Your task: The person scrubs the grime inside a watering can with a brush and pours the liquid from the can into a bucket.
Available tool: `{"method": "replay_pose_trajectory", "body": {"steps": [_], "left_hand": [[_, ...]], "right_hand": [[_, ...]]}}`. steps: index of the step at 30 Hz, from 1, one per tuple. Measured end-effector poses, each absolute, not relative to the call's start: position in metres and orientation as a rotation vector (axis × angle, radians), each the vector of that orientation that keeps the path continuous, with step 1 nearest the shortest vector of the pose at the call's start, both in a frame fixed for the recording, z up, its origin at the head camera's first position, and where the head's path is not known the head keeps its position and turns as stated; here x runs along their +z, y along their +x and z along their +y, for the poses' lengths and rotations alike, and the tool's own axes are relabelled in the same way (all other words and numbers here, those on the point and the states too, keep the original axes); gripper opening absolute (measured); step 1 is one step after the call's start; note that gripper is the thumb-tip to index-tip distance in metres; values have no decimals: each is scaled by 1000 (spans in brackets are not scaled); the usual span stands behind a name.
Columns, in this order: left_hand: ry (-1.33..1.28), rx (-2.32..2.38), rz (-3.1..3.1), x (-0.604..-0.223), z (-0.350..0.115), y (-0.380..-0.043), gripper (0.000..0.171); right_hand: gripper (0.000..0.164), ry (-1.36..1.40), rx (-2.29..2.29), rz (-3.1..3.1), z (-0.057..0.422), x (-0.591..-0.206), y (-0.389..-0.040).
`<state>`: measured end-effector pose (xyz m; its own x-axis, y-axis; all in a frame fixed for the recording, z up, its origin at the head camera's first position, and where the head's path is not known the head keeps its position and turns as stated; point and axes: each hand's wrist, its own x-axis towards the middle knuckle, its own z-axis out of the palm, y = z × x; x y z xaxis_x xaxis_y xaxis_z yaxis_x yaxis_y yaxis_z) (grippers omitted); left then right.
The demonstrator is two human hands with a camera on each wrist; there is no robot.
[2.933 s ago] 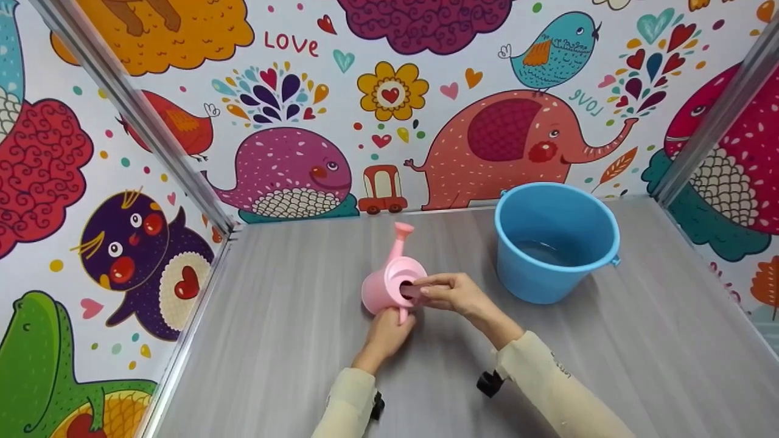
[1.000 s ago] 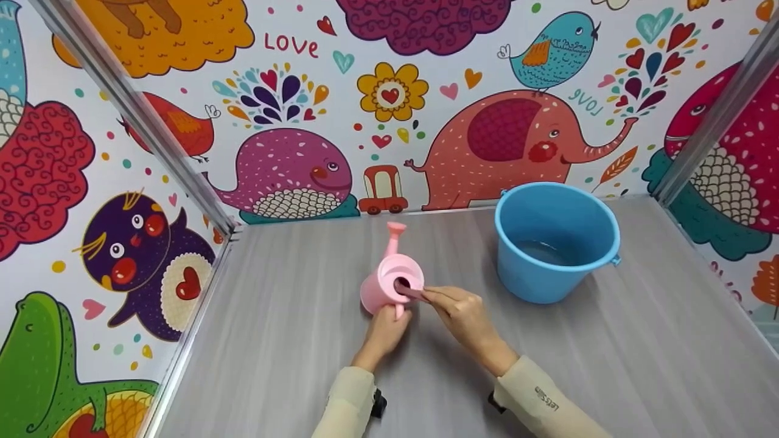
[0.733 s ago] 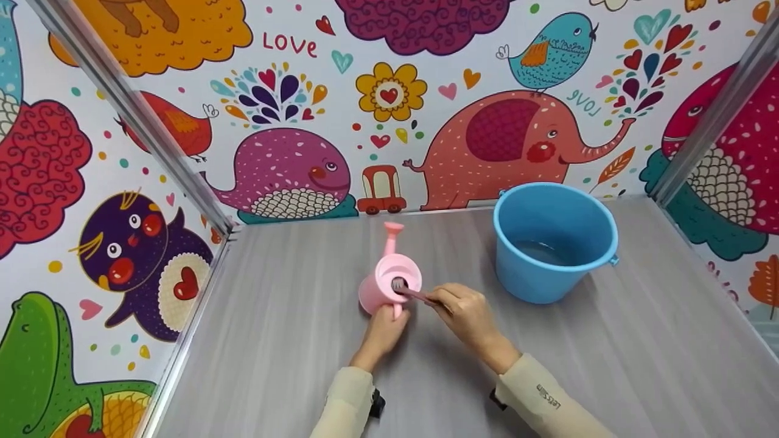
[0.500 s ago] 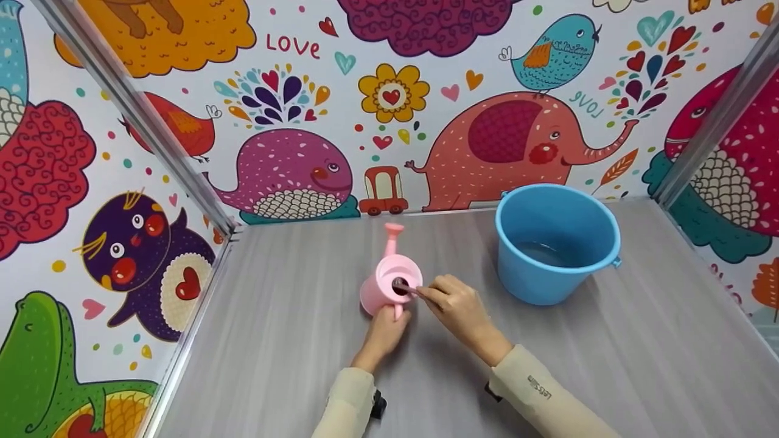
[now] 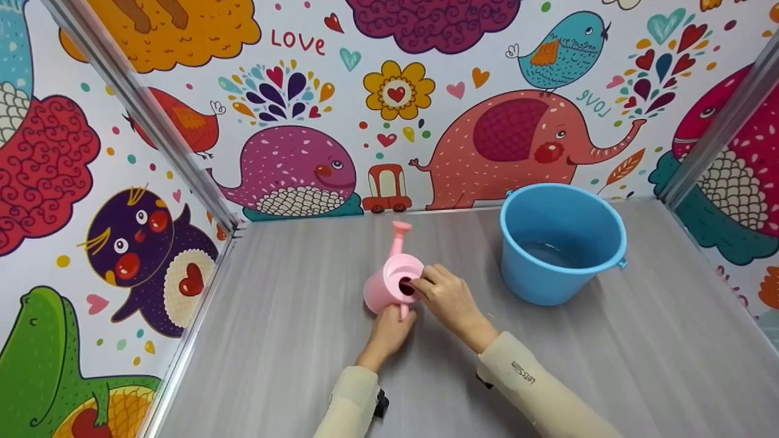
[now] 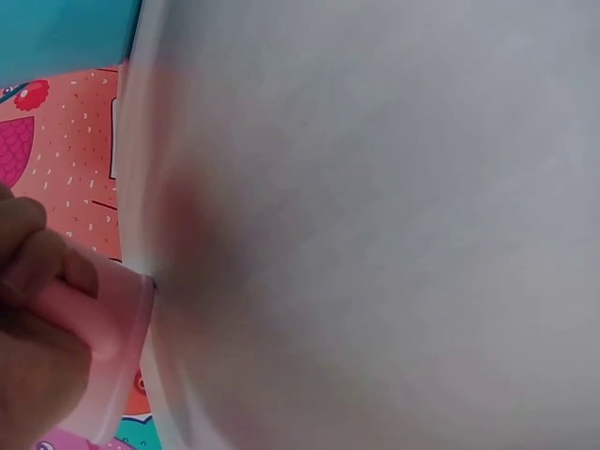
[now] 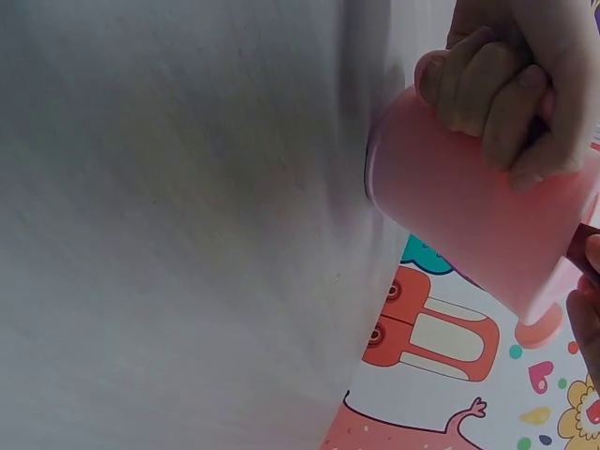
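A small pink watering can [image 5: 378,293] stands on the grey table, its spout pointing toward the back wall. My left hand [image 5: 391,333] grips the can's handle, its fingers curled round it in the right wrist view. At the can's top opening, my right hand [image 5: 451,299] pinches a slim brown fork [image 7: 583,251] between thumb and fingers. Most of the fork is down inside the can and hidden. In the left wrist view only part of the left hand [image 6: 37,272] and the can's lower side [image 6: 122,319] appear.
A light blue bucket [image 5: 530,281] stands at the back right, with what looks like a little clear liquid at its bottom. A wall with cartoon animals [image 5: 298,170] borders the table's back, and metal frame posts [image 5: 152,128] rise at the corners.
The right hand has moved in close to the opening, and the fork has gone deeper into the can; its pronged end showed at the opening earlier. The left hand keeps its hold.
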<state>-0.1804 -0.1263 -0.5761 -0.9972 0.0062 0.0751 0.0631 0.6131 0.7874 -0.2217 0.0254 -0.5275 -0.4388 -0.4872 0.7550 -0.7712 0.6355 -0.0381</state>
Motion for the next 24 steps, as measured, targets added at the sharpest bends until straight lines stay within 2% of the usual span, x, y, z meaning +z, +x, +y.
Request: {"method": "replay_pose_trajectory", "body": {"steps": [24], "left_hand": [[-41,-1372,-2762,-578,-126,-183,37]], "right_hand": [[16,904,557,-2039,41,-517,-213]]}}
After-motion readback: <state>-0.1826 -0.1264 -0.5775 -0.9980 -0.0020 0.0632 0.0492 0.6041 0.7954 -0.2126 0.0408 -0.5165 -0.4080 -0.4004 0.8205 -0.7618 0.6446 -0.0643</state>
